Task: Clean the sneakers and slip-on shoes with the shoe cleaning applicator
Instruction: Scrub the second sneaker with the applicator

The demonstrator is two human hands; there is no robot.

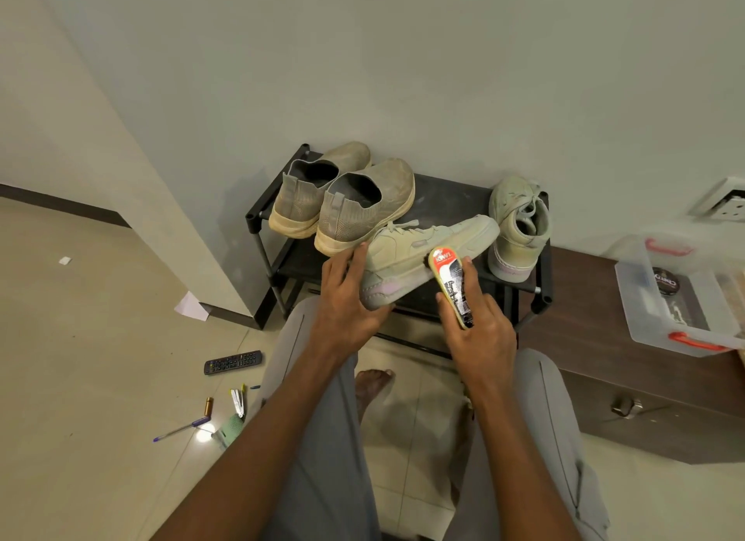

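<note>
Dim, even indoor light w/ a greenish-grey cast. Soft shadow on the wall (225, 202) left of the rack (258, 218). One hard glare spot on the floor (204, 435), blown out to white. Wide-angle bend at edges: wall lines curve, the box (685, 298) at right looks stretched & soft. Centre fairly sharp; slight compression smear overall.

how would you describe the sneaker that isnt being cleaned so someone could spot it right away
Find the black shoe rack against the wall. At its right end, the sneaker stands apart from the others, with laces, heel toward the camera. Unlike the one in the hands, nothing touches it; the two slip-ons at the left have no laces.
</note>
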